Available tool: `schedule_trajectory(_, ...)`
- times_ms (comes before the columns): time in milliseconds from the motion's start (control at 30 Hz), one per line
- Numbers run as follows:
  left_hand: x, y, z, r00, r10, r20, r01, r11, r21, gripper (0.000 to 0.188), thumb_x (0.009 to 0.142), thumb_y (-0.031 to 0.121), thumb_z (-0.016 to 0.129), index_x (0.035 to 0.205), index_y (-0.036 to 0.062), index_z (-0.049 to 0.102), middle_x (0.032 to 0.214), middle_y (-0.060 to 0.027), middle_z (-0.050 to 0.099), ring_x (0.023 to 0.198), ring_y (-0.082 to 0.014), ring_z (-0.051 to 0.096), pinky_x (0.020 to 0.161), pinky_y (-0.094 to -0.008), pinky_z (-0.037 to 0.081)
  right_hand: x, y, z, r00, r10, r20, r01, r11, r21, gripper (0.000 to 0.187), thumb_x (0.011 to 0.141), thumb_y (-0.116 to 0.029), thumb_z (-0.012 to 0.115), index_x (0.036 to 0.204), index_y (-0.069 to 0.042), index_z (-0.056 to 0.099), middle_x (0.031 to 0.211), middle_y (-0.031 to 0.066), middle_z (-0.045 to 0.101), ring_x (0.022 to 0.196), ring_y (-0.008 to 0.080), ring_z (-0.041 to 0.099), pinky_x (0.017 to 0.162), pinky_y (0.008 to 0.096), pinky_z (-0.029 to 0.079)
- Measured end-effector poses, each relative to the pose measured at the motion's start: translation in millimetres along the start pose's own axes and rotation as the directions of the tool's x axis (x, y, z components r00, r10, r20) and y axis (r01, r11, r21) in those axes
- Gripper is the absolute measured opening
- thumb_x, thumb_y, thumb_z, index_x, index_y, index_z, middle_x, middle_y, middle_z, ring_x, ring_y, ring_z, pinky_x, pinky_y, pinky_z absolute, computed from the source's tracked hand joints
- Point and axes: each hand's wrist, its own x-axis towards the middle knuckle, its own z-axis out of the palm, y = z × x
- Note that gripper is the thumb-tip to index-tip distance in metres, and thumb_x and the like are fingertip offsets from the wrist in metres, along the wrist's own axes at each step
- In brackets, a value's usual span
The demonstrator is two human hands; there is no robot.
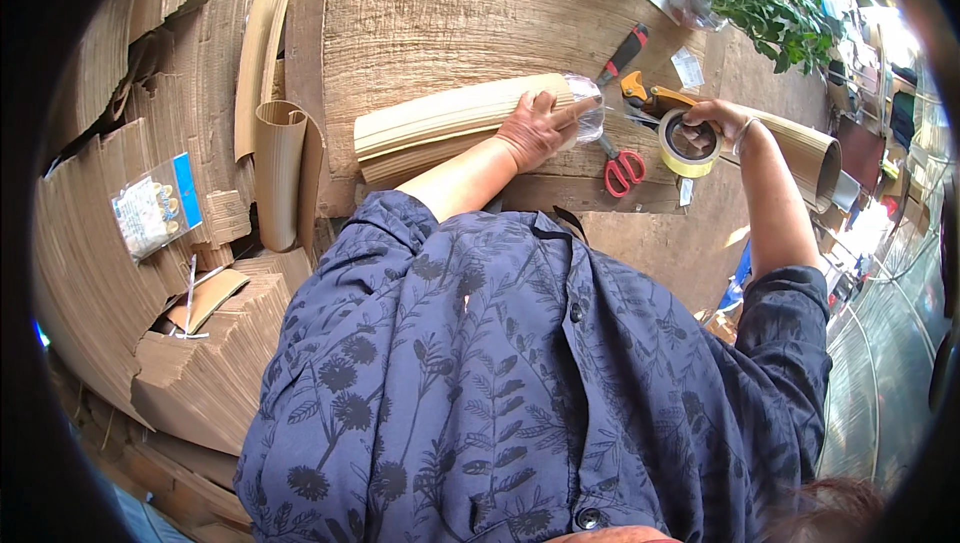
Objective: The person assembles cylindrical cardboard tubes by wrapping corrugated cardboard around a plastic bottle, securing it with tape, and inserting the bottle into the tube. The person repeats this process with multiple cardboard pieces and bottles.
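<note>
A pale corrugated cardboard roll (430, 125) lies across the table in front of me. From its right end sticks a clear plastic piece, like a bottle end (590, 108). My left hand (538, 133) is wrapped over the top of the roll near that end, its thumb side hidden. To the right, my right hand (716, 117) grips a roll of tape (690, 151) by its rim, with fingers through the core. Between the hands lie red-handled scissors (624, 173). Beyond them is a red and black handled tool (624, 53), near an orange-handled one (636, 89).
Another curved cardboard piece (815, 158) lies beyond my right hand. Cardboard stacks (215, 343) fill the left side, with a rolled sheet (277, 178) standing there and a small plastic packet (158, 208) on top. A leafy green plant (770, 3) stands at the far right of the wooden table (450, 18).
</note>
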Motion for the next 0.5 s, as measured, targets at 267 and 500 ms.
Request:
schedule_trajectory(267, -1.1, -6.2, -4.3, 1.000, -0.004, 0.005, 0.004, 0.997, -0.074, 0.040, 0.057, 0.033, 0.081, 0.090, 0.0162, 0.065, 0.153, 0.0068, 0.040, 0.103, -0.0239, 0.049, 0.090, -0.0364, 0.046, -0.3, -5.8, -17.8, 0.990, 0.121, -0.074, -0.132, 0.978, -0.160, 0.021, 0.079, -0.019, 0.070, 0.094, -0.004, 0.067, 0.079, 0.0076, 0.068, 0.059, 0.0156, 0.063, 0.056, 0.0287, 0.055)
schedule_trajectory(500, 1.6, -12.0, -15.9, 0.998, -0.063, 0.027, 0.067, 0.988, -0.142, 0.052, 0.052, 0.032, 0.086, 0.095, 0.0150, 0.062, 0.139, 0.0030, 0.050, 0.103, -0.0239, 0.051, 0.089, -0.0363, 0.049, -64.5, -1.6, -76.8, 0.950, 0.087, -0.299, -0.161, 0.959, -0.234, 0.029, 0.074, -0.014, 0.070, 0.100, -0.004, 0.067, 0.083, 0.0043, 0.068, 0.066, 0.0144, 0.061, 0.062, 0.0291, 0.053)
